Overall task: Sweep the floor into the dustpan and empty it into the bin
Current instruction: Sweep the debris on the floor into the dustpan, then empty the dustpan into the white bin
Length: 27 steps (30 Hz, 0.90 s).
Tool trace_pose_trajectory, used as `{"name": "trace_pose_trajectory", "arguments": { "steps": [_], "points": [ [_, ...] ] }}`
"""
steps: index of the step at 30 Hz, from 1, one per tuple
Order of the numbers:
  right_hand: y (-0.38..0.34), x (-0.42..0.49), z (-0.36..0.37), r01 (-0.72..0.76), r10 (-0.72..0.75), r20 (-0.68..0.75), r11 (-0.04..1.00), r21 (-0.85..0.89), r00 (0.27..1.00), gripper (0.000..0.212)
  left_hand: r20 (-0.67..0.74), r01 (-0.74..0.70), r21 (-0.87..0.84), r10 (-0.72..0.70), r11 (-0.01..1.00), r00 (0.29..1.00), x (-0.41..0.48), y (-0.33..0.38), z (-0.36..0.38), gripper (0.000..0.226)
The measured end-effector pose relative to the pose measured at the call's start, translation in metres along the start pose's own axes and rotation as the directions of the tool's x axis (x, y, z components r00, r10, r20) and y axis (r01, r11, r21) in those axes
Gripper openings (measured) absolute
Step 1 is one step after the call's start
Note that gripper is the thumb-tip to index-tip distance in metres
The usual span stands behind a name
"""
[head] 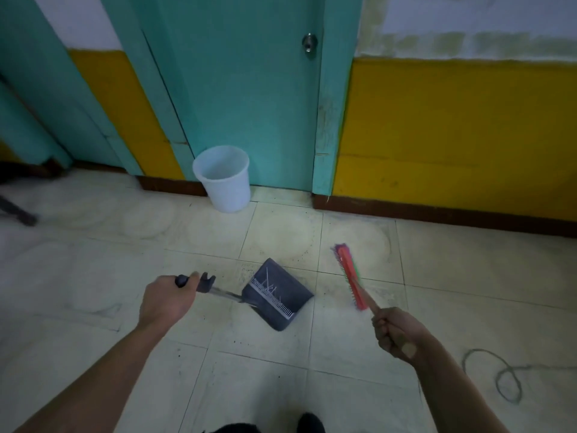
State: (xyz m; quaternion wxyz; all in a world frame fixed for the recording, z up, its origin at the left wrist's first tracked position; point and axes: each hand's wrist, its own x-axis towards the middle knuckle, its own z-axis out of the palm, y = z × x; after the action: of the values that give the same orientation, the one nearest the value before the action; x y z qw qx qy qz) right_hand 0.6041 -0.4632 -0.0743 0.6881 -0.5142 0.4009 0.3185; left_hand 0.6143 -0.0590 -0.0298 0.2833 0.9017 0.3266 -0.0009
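A dark grey dustpan (276, 295) stands on the pale tiled floor in the middle of the view, its toothed comb edge facing me. My left hand (165, 300) grips the top of its long handle. My right hand (395, 331) grips the stick of a broom, whose red head (350, 275) with pink and green bristles hovers blurred to the right of the dustpan, apart from it. A white plastic bin (223, 179) stands upright against the teal door, beyond the dustpan. Dark specks of dirt lie on the tiles around the dustpan.
The teal door (246, 89) and a yellow wall (452, 135) with a brown skirting close off the far side. A grey cord (499, 376) lies coiled on the floor at the right. Dark furniture legs (18, 214) stand at the far left. My shoe (309, 423) shows at the bottom.
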Motion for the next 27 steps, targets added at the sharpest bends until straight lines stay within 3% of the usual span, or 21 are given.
{"name": "trace_pose_trajectory", "arguments": {
  "steps": [3, 9, 13, 18, 24, 27],
  "points": [
    [-0.023, 0.009, 0.002, 0.001, -0.002, -0.018, 1.0, -0.028, 1.0, 0.009, -0.037, 0.058, -0.045, -0.06, 0.997, 0.998, 0.003, 0.008, -0.004, 0.053],
    [-0.081, 0.022, 0.033, 0.039, -0.036, 0.023, 0.992, -0.118, 0.999, 0.017, -0.137, 0.192, -0.281, -0.238, 0.94, 0.962, 0.033, 0.01, -0.023, 0.057],
    [-0.119, 0.027, 0.084, 0.048, -0.036, 0.089, 0.99, -0.13, 0.995, 0.02, -0.136, 0.209, -0.445, -0.296, 0.871, 0.945, 0.063, 0.011, -0.041, 0.054],
    [-0.163, 0.024, 0.167, 0.072, -0.061, 0.15, 0.995, -0.07, 0.987, 0.008, -0.117, 0.177, -0.569, -0.292, 0.803, 0.949, 0.11, 0.016, -0.073, 0.047],
    [-0.205, 0.022, 0.259, 0.114, -0.11, 0.194, 0.993, -0.013, 0.975, 0.006, 0.028, 0.22, -0.791, -0.326, 0.571, 0.945, 0.176, 0.016, -0.108, 0.031],
    [-0.219, 0.031, 0.303, 0.129, -0.126, 0.187, 0.992, -0.003, 0.974, 0.008, 0.124, 0.274, -0.849, -0.333, 0.452, 0.935, 0.214, 0.014, -0.123, 0.035]
  ]
}}
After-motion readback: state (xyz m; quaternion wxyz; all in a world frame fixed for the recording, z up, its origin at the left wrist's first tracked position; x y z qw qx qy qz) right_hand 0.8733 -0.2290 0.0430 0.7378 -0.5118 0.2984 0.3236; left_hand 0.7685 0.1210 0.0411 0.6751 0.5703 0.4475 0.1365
